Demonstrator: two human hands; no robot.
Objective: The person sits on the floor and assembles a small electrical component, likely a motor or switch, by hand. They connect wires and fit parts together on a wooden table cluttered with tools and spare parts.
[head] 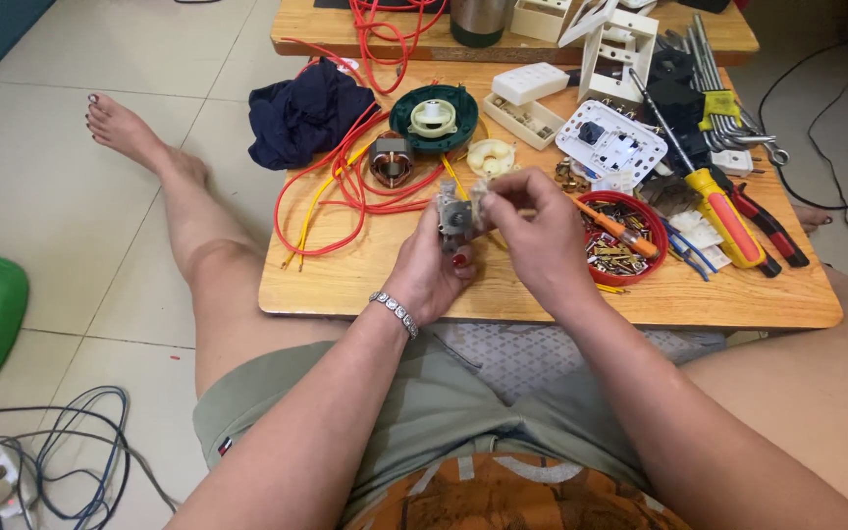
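Note:
My left hand [426,277] grips a small grey metal motor part [454,218] from below, over the near middle of a low wooden table [365,280]. My right hand [540,236] comes in from the right, its fingertips pinched on the top of the same part. A silver bracelet [393,313] sits on my left wrist. Behind the hands lie a copper-wound motor core [391,160], a dark green round housing [434,118] with a cream hub, and a cream plastic gear [491,156].
Red and yellow wires [331,196] loop over the table's left. A red dish [625,240] of small metal parts holds an orange screwdriver. Larger screwdrivers and pliers [738,226], hex keys, white switch plates [609,145] and a dark cloth [306,113] lie about. Cables lie on the floor [71,461].

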